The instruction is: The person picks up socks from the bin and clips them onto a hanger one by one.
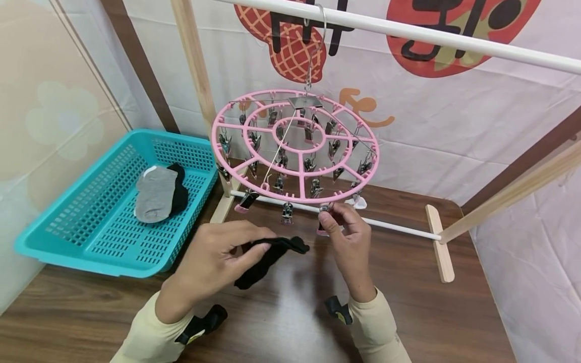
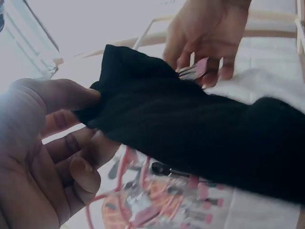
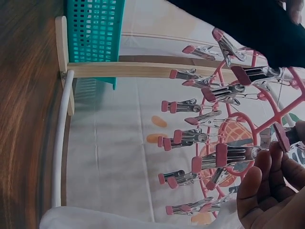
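My left hand (image 1: 213, 259) pinches a black sock (image 1: 263, 259) by its edge between thumb and fingers. In the left wrist view the sock (image 2: 157, 109) stretches out sideways from the fingertips. My right hand (image 1: 351, 242) pinches a metal clip (image 1: 323, 227) with a pink tip on the near rim of a round pink clip hanger (image 1: 301, 174). The right wrist view shows this clip (image 3: 282, 136) between thumb and fingers. Several other clips dangle from the hanger's rings. Behind the right hand a white piece of cloth (image 1: 358, 202) hangs, partly hidden.
The hanger hooks onto a white rail (image 1: 408, 33) of a wooden-legged stand. At the left, a turquoise basket (image 1: 91, 262) holds a grey sock (image 1: 156, 194) and a black one (image 1: 180, 196). A lower white bar (image 1: 399, 228) runs behind the hands, above the brown table (image 1: 431, 317).
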A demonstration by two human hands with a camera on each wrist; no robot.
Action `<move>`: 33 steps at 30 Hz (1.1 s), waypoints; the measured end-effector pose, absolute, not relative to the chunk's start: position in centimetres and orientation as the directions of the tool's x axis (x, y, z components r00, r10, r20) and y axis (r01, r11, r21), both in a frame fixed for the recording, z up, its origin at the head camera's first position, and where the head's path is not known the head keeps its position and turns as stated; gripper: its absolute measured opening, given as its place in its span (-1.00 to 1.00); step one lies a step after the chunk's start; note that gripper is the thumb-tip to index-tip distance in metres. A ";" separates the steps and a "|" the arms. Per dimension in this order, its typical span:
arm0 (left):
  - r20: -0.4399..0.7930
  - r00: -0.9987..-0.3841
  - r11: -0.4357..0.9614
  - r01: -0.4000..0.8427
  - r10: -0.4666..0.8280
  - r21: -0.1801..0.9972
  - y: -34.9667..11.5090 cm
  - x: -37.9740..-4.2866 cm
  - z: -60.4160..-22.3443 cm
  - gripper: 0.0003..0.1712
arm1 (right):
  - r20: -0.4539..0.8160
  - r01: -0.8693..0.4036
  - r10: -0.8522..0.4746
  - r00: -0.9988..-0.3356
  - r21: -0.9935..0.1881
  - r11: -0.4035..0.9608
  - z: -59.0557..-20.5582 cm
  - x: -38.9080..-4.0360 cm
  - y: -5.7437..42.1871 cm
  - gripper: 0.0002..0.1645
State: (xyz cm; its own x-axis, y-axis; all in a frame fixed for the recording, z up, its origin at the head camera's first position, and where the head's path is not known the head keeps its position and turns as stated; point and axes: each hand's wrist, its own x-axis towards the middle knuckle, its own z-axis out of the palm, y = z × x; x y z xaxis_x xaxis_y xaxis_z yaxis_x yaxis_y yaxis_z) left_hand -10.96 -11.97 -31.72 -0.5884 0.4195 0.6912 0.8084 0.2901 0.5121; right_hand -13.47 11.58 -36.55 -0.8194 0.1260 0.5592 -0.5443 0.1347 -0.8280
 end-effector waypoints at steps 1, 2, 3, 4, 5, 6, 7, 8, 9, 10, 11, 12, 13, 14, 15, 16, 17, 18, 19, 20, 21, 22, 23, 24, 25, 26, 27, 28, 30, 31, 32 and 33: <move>0.681 -0.588 0.291 0.809 0.436 0.511 -11.7 -10.9 -31.9 -0.87 | 0.556 -0.542 0.122 -0.822 -0.830 0.131 -36.5 -13.4 11.5 -0.86; 0.676 -0.582 0.293 0.812 0.452 0.504 -11.5 -10.9 -32.1 -0.85 | 0.555 -0.541 0.119 -0.824 -0.831 0.131 -36.5 -13.4 11.5 -0.86; 0.671 -0.578 0.293 0.815 0.464 0.499 -11.3 -11.0 -32.2 -0.84 | 0.554 -0.539 0.117 -0.824 -0.831 0.136 -36.4 -13.3 11.5 -0.86; 0.668 -0.572 0.289 0.819 0.476 0.496 -11.1 -11.0 -32.4 -0.83 | 0.551 -0.536 0.116 -0.827 -0.833 0.134 -36.4 -13.3 11.4 -0.86; 0.665 -0.568 0.284 0.821 0.485 0.495 -10.9 -11.1 -32.5 -0.82 | 0.548 -0.535 0.116 -0.828 -0.835 0.129 -36.4 -13.3 11.4 -0.86; 0.664 -0.564 0.281 0.824 0.491 0.492 -10.7 -11.1 -32.7 -0.81 | 0.546 -0.534 0.115 -0.830 -0.837 0.118 -36.5 -13.3 11.5 -0.86; 0.664 -0.560 0.276 0.826 0.495 0.491 -10.5 -11.2 -32.8 -0.81 | 0.543 -0.532 0.112 -0.832 -0.839 0.110 -36.5 -13.4 11.5 -0.85; 0.667 -0.556 0.271 0.829 0.496 0.490 -10.3 -11.2 -32.9 -0.80 | 0.538 -0.529 0.111 -0.836 -0.842 0.101 -36.5 -13.4 11.5 -0.85; 0.668 -0.554 0.266 0.830 0.497 0.490 -10.1 -11.2 -33.0 -0.80 | 0.531 -0.525 0.108 -0.840 -0.847 0.083 -36.6 -13.4 11.6 -0.84; 0.670 -0.552 0.267 0.832 0.496 0.487 -9.9 -11.3 -33.1 -0.78 | 0.521 -0.517 0.104 -0.847 -0.853 0.064 -36.6 -13.4 11.7 -0.84; 0.671 -0.552 0.273 0.832 0.495 0.483 -9.7 -11.3 -33.3 -0.77 | 0.511 -0.509 0.099 -0.854 -0.860 0.048 -36.6 -13.4 11.7 -0.82; 0.670 -0.556 0.284 0.830 0.492 0.480 -9.5 -11.3 -33.4 -0.74 | 0.497 -0.496 0.094 -0.863 -0.868 0.038 -36.5 -13.4 11.8 -0.81; 0.670 -0.559 0.295 0.829 0.489 0.475 -9.3 -11.3 -33.5 -0.71 | 0.481 -0.480 0.088 -0.872 -0.877 0.028 -36.4 -13.3 11.9 -0.81; 0.671 -0.561 0.309 0.828 0.485 0.468 -9.1 -11.3 -33.7 -0.70 | 0.457 -0.459 0.075 -0.886 -0.889 -0.010 -36.3 -13.2 11.9 -0.79; 0.670 -0.566 0.323 0.825 0.481 0.464 -9.0 -11.3 -33.9 -0.72 | 0.440 -0.442 0.064 -0.896 -0.896 -0.032 -36.2 -13.1 12.0 -0.77; 0.667 -0.572 0.343 0.820 0.478 0.458 -8.8 -11.4 -34.1 -0.74 | 0.417 -0.419 0.048 -0.908 -0.906 -0.059 -36.1 -13.1 12.0 -0.75; 0.664 -0.579 0.358 0.815 0.474 0.455 -8.7 -11.4 -34.4 -0.78 | 0.405 -0.406 0.039 -0.914 -0.912 -0.063 -36.0 -13.0 12.1 -0.74; 0.661 -0.584 0.370 0.811 0.471 0.452 -8.5 -11.5 -34.6 -0.83 | 0.394 -0.395 0.033 -0.919 -0.916 -0.066 -35.8 -12.9 12.1 -0.73; 0.660 -0.586 0.382 0.809 0.470 0.446 -8.3 -11.5 -34.8 -0.87 | 0.387 -0.387 0.024 -0.922 -0.919 -0.068 -35.7 -12.9 12.1 -0.73; 0.659 -0.587 0.391 0.808 0.471 0.441 -8.2 -11.6 -35.1 -0.92 | 0.379 -0.378 0.011 -0.925 -0.922 -0.087 -35.7 -12.8 12.1 -0.72; 0.652 -0.591 0.399 0.805 0.474 0.439 -8.0 -11.6 -35.3 -0.93 | 0.380 -0.379 0.004 -0.925 -0.922 -0.083 -35.6 -12.8 12.1 -0.74; 0.645 -0.596 0.408 0.801 0.477 0.438 -7.8 -11.7 -35.5 -0.93 | 0.380 -0.378 -0.008 -0.925 -0.922 -0.087 -35.5 -12.7 12.1 -0.74; 0.637 -0.602 0.415 0.797 0.482 0.439 -7.6 -11.8 -35.6 -0.93 | 0.386 -0.384 -0.014 -0.922 -0.920 -0.078 -35.5 -12.7 12.1 -0.75; 0.628 -0.607 0.421 0.793 0.486 0.441 -7.5 -11.9 -35.8 -0.93 | 0.389 -0.385 -0.030 -0.921 -0.919 -0.088 -35.4 -12.7 12.1 -0.76; 0.619 -0.614 0.428 0.788 0.490 0.443 -7.4 -12.0 -35.9 -0.93 | 0.395 -0.390 -0.048 -0.917 -0.916 -0.094 -35.4 -12.7 12.1 -0.77; 0.610 -0.621 0.433 0.782 0.492 0.448 -7.3 -12.0 -36.0 -0.93 | 0.399 -0.391 -0.065 -0.915 -0.914 -0.108 -35.4 -12.7 12.1 -0.78; 0.600 -0.631 0.441 0.775 0.492 0.453 -7.2 -12.1 -36.1 -0.93 | 0.409 -0.402 -0.075 -0.909 -0.911 -0.093 -35.4 -12.6 12.1 -0.78; 0.594 -0.638 0.448 0.769 0.490 0.456 -7.1 -12.2 -36.2 -0.93 | 0.422 -0.416 -0.082 -0.903 -0.906 -0.076 -35.4 -12.6 12.1 -0.79; 0.587 -0.648 0.456 0.761 0.486 0.462 -7.0 -12.4 -36.3 -0.91 | 0.437 -0.433 -0.092 -0.894 -0.899 -0.063 -35.4 -12.5 12.0 -0.80; 0.585 -0.652 0.459 0.757 0.483 0.465 -7.0 -12.4 -36.3 -0.90 | 0.444 -0.439 -0.096 -0.891 -0.896 -0.063 -35.4 -12.5 12.0 -0.80; 0.583 -0.654 0.461 0.755 0.482 0.466 -7.0 -12.5 -36.3 -0.89 | 0.448 -0.443 -0.097 -0.889 -0.894 -0.067 -35.3 -12.5 12.0 -0.81; 0.582 -0.656 0.462 0.754 0.481 0.467 -7.0 -12.5 -36.3 -0.89 | 0.456 -0.452 -0.096 -0.885 -0.890 -0.062 -35.3 -12.5 11.9 -0.81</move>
State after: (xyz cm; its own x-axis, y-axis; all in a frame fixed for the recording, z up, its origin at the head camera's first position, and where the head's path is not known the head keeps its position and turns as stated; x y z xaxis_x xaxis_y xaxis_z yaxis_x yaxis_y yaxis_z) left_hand -12.50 -6.98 -36.33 -0.6555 0.4807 0.5825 0.7539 0.4620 0.4672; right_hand -12.49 11.92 -35.33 -0.8847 -0.0962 0.4561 -0.4520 -0.0616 -0.8899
